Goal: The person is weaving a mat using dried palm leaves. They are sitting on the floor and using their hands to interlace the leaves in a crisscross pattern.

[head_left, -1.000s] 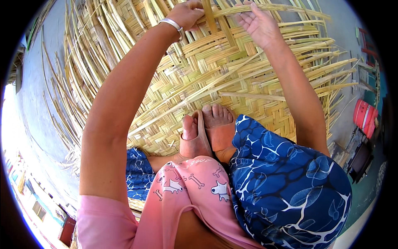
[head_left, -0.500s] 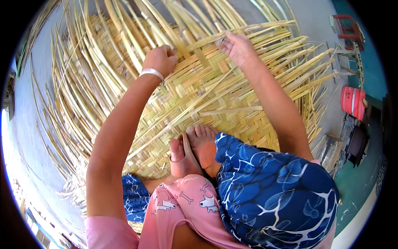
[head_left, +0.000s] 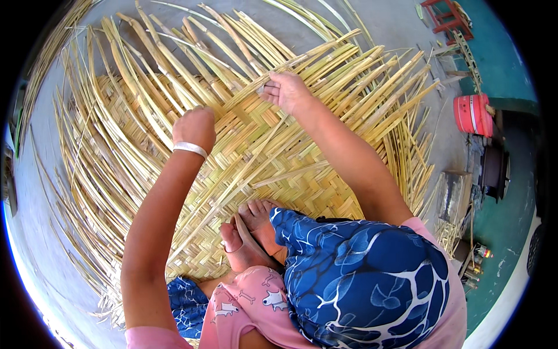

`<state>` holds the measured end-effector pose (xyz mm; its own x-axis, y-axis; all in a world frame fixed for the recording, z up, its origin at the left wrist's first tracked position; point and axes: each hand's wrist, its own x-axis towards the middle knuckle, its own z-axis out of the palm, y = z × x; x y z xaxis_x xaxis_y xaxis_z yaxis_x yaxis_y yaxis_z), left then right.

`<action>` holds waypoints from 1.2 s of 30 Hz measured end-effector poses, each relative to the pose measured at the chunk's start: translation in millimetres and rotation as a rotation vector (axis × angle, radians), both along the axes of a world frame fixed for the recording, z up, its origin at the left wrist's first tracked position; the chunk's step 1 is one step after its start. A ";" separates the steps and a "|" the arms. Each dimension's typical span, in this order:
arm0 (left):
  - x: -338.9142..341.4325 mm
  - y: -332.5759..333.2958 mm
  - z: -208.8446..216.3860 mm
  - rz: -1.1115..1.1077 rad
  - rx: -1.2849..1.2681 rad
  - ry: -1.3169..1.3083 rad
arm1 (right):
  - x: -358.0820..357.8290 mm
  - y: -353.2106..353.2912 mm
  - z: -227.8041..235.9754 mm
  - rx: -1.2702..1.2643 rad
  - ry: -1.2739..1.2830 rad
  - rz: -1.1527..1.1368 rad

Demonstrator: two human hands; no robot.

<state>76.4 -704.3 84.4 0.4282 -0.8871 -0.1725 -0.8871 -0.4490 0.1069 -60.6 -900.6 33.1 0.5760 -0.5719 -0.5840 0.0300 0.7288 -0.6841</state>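
A large woven mat point(head_left: 317, 189) of pale yellow-green split cane spreads before me, with long loose cane strips point(head_left: 107, 192) fanning out from its left, far and right edges. My right hand point(head_left: 288, 93) is closed, thumb and fingertips pinched at a cane strip point(head_left: 247, 96) that slants across the mat's far part. Left of it, my left hand point(head_left: 195, 128) makes a fist, back upward, over the upright strips close to the slanting strip's lower end. Whatever is inside that fist is hidden. A white bangle point(head_left: 190, 149) circles the left wrist.
My feet point(head_left: 258, 218), one in a pinkish sandal point(head_left: 251, 251), rest on the mat's near part. At the right stand a red bucket point(head_left: 472, 115), a dark metal object point(head_left: 494, 173) and a wooden block point(head_left: 453, 196). A red stool point(head_left: 446, 20) is at the far right.
The view has shifted, so the mat and surroundings sit differently in it. My left hand has drawn back toward me and left, away from the right, which remains at the slanting strip.
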 end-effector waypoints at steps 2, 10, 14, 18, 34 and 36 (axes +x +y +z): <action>-11.2 -9.8 7.4 0.047 -0.139 0.125 | -4.0 1.9 4.2 -0.021 -0.065 0.033; -20.1 -58.5 -22.4 0.276 -0.341 0.517 | -11.3 5.1 14.2 -0.038 -0.119 0.103; -25.3 -66.0 -21.9 0.441 -0.327 0.512 | -11.4 -15.6 21.4 -0.111 -0.095 0.252; -30.6 -63.4 -25.2 0.523 -0.424 0.452 | 13.1 -27.3 28.7 -0.226 -0.091 0.350; -27.8 -65.1 -26.2 0.811 -0.533 0.508 | 94.4 -12.0 33.1 -1.417 0.553 1.093; -27.7 -65.0 -28.0 0.833 -0.552 0.505 | 95.6 -14.1 22.2 -1.448 0.507 0.905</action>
<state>48.7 -769.4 56.3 0.9163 -0.3648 -0.1654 -0.1303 -0.6620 0.7381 35.0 -914.6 55.3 0.9131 -0.3778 -0.1534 -0.3970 -0.7377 -0.5461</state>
